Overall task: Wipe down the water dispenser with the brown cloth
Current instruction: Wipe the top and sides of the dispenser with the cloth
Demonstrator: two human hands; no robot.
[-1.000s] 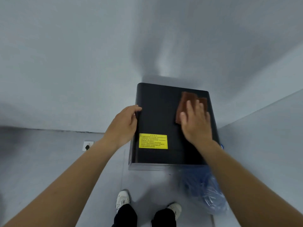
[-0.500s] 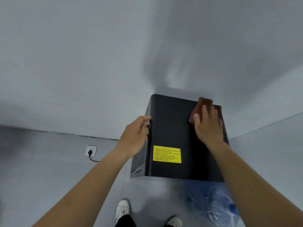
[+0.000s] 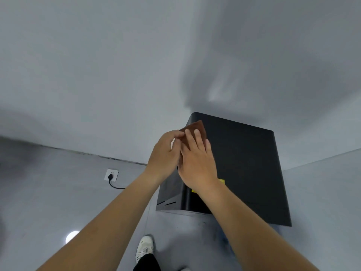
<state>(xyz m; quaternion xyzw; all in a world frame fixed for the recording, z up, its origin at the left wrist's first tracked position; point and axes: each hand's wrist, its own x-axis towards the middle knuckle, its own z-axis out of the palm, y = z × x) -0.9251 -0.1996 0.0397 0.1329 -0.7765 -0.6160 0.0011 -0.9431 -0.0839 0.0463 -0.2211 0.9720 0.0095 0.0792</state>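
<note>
Head view looks down on a black water dispenser (image 3: 240,165) standing on the grey floor (image 3: 48,202) against a pale wall (image 3: 117,65), filling the frame toward four o'clock from centre. Its flat top faces the camera, and a yellow label (image 3: 221,181) shows partly from under the right wrist. At the top's far left corner, toward twelve o'clock from the two hands, lies the brown cloth (image 3: 196,127), its edge reaching out over the dispenser's rounded left side. The right hand (image 3: 197,163) lies flat on the cloth with fingers straight and close together, pressing it onto the black top; only the far part of the cloth shows beyond the fingertips. The left hand (image 3: 164,153) sits just beside it at nine o'clock, touching it, with thumb and fingertips drawn together at the cloth's near left edge; whether they actually pinch the cloth I cannot tell. On the wall at nine o'clock from the dispenser's base is a white socket (image 3: 111,175) with a black plug and cable in it. At six o'clock a white shoe (image 3: 144,249) and a dark trouser leg stand on the floor.
</note>
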